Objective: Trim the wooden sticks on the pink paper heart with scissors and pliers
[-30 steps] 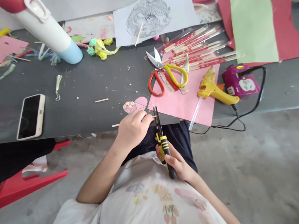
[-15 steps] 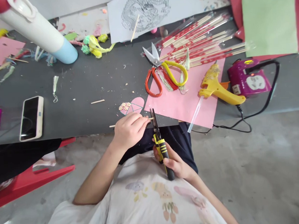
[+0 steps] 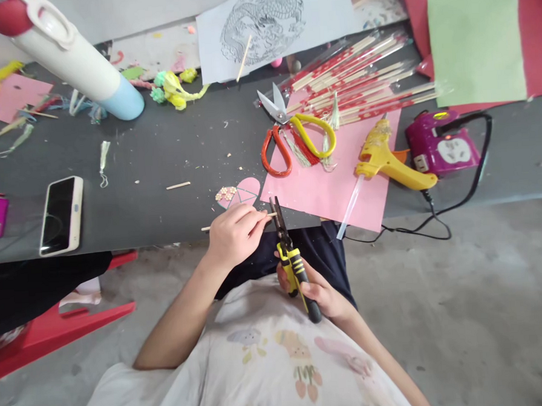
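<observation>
Pinched in the fingers of my left hand (image 3: 237,234) is a thin wooden stick (image 3: 271,214), its tip at the jaws of a pair of pliers. My right hand (image 3: 315,285) is wrapped around the yellow and black handles of those pliers (image 3: 296,263); the jaws point away from me and stand slightly apart. Just beyond my left hand lies a pink paper heart (image 3: 247,192) with drawn lines and small pale beads on its left lobe. A short cut piece of stick (image 3: 178,185) rests on the grey table to the left.
Scissors (image 3: 279,121) with red and yellow handles lie on pink paper (image 3: 316,194). Packets of chopsticks (image 3: 359,71) are behind them. A yellow glue gun (image 3: 387,160) sits at right, its cable hanging past the table edge. A phone (image 3: 61,215) and a bottle (image 3: 86,67) stand left.
The pliers' handles and jaws have spread a little wider apart. My left hand has stayed nearly in place with the stick, and the camera view has shifted slightly.
</observation>
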`<action>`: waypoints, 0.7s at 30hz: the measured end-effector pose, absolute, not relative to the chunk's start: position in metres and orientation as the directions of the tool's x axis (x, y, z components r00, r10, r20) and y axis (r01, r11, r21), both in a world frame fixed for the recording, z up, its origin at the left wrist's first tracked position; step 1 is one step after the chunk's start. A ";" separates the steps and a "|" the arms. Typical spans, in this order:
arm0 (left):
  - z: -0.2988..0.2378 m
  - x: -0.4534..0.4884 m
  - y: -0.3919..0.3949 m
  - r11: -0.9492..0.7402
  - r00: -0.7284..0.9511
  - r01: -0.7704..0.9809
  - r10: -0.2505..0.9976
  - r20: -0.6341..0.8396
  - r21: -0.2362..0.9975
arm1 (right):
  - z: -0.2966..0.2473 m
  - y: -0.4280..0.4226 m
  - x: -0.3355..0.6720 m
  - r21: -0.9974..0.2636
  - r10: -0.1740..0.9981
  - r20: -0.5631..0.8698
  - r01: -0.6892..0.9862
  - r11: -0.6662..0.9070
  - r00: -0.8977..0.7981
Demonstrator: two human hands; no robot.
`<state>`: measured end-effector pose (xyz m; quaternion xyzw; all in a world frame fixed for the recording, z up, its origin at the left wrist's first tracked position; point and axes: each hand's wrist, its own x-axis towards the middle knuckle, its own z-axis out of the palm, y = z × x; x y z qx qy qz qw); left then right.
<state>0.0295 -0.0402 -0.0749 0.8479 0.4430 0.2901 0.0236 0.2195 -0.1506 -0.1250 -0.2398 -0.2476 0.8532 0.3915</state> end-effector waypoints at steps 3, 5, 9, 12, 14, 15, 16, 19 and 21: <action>-0.076 0.030 -0.041 -0.597 0.419 0.735 0.773 0.476 0.323 | -0.126 -0.150 0.218 -0.611 0.800 -0.199 -0.566 -0.553 -0.567; -0.077 0.031 -0.041 -0.591 0.408 0.731 0.779 0.476 0.341 | -0.127 -0.150 0.217 -0.608 0.801 -0.193 -0.572 -0.551 -0.567; -0.080 0.032 -0.040 -0.580 0.387 0.719 0.792 0.473 0.383 | -0.129 -0.152 0.216 -0.535 0.792 -0.224 -0.607 -0.587 -0.568; -0.081 0.032 -0.039 -0.577 0.388 0.720 0.795 0.466 0.385 | -0.129 -0.153 0.216 -0.495 0.786 -0.260 -0.621 -0.607 -0.561; -0.080 0.032 -0.039 -0.575 0.393 0.730 0.795 0.462 0.369 | -0.127 -0.152 0.216 -0.476 0.780 -0.275 -0.625 -0.619 -0.562; -0.080 0.032 -0.039 -0.574 0.396 0.737 0.794 0.461 0.357 | -0.126 -0.152 0.216 -0.462 0.775 -0.282 -0.628 -0.626 -0.566; -0.079 0.032 -0.040 -0.572 0.400 0.745 0.795 0.456 0.343 | -0.125 -0.152 0.216 -0.447 0.770 -0.290 -0.630 -0.634 -0.569; -0.076 0.032 -0.040 -0.571 0.411 0.760 0.792 0.452 0.309 | -0.122 -0.152 0.217 -0.404 0.759 -0.315 -0.643 -0.651 -0.571; -0.073 0.032 -0.041 -0.580 0.407 0.749 0.785 0.467 0.321 | -0.120 -0.153 0.218 -0.375 0.754 -0.315 -0.654 -0.657 -0.577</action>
